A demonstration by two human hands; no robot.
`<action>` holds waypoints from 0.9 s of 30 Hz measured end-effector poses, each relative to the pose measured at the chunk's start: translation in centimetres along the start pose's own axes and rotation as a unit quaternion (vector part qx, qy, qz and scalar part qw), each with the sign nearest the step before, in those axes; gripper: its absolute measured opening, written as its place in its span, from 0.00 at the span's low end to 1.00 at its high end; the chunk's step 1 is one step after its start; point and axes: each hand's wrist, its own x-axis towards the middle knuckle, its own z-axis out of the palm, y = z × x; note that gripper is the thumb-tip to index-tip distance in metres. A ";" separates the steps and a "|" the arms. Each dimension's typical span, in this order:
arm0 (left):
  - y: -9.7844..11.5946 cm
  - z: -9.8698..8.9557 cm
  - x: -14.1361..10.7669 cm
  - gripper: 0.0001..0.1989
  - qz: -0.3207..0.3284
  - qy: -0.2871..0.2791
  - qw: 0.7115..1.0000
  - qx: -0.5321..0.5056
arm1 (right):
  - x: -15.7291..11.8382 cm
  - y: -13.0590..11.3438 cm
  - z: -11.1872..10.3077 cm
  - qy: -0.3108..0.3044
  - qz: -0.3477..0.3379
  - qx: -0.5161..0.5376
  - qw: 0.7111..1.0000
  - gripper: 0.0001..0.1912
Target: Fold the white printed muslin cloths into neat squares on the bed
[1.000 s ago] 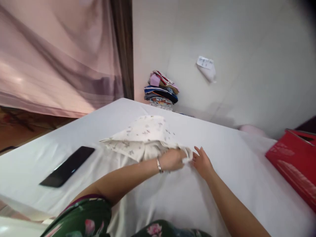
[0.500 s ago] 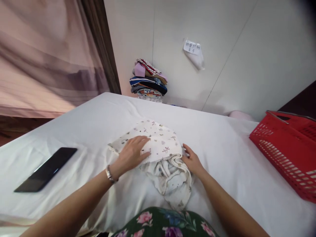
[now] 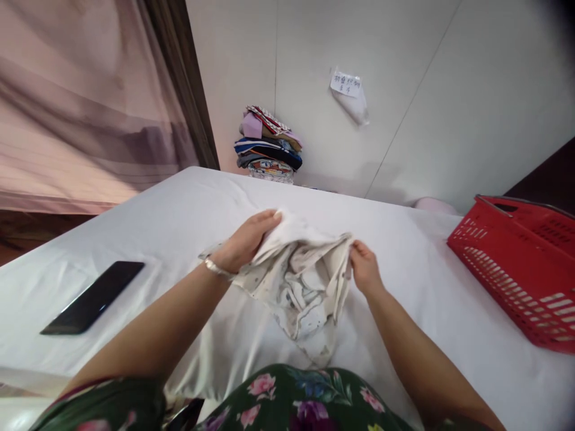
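Observation:
A thin white cloth with a small printed pattern point(image 3: 309, 287) lies bunched on the white-covered table, its far edge lifted and its folds open toward me. My left hand point(image 3: 249, 239) grips its upper left part, thumb on top, the fingers partly hidden by fabric. At the upper right corner, my right hand point(image 3: 365, 263) pinches the cloth's edge between thumb and fingers. The printed outer face is mostly turned away, and the crumpled inside shows in the middle. A bracelet point(image 3: 218, 267) sits on my left wrist.
A black phone-like slab point(image 3: 94, 297) lies to the left on the white sheet point(image 3: 171, 203). To the right stands a red plastic basket point(image 3: 507, 269). Folded clothes point(image 3: 269, 146) are stacked by the wall beyond the far edge. A pink curtain point(image 3: 90, 108) hangs at left.
Both hands have closed on the cloth and lifted its far edge, opening the folds. My left hand has moved up and slightly right; my right hand has moved slightly up and right.

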 end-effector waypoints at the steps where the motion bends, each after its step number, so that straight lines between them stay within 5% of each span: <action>1: 1.0 1.0 0.9 0.27 0.050 -0.015 0.999 -0.014 | 0.7 0.3 -1.0 0.073 0.023 0.062 0.995 0.13; 3: 2.2 2.5 2.3 0.28 0.130 -0.026 0.991 0.005 | 1.4 1.3 -3.1 0.156 0.109 0.134 0.973 0.10; 7: -0.2 2.4 2.6 0.29 0.167 0.012 0.970 0.174 | -0.7 3.8 -6.8 0.142 0.244 0.130 0.951 0.14; 9: -2.9 1.0 1.7 0.28 0.119 0.048 0.945 0.301 | -2.4 4.4 -8.1 0.148 0.209 0.062 0.965 0.21; 12: -6.7 -1.5 -0.3 0.23 0.069 0.033 0.886 0.458 | -4.3 3.8 -9.2 0.155 0.060 -0.141 0.976 0.25; 14: -8.2 -3.0 -1.8 0.20 0.091 0.024 0.837 0.539 | -4.7 2.8 -9.1 0.112 -0.031 -0.263 0.958 0.20; 17: -9.1 -4.9 -3.2 0.17 0.087 0.062 0.764 0.636 | -4.1 1.4 -7.9 0.001 -0.079 -0.353 0.932 0.19; 20: -9.2 -6.5 -3.8 0.16 0.035 0.083 0.716 0.692 | -2.2 0.8 -6.5 -0.058 -0.061 -0.490 0.868 0.21; 23: -9.5 -7.6 -3.7 0.13 -0.023 0.080 0.700 0.709 | 0.3 1.0 -5.9 -0.088 0.029 -0.596 0.797 0.19; 27: -9.7 -8.6 -2.8 0.14 -0.075 0.100 0.703 0.700 | 3.8 0.8 -6.2 -0.092 0.100 -0.545 0.828 0.09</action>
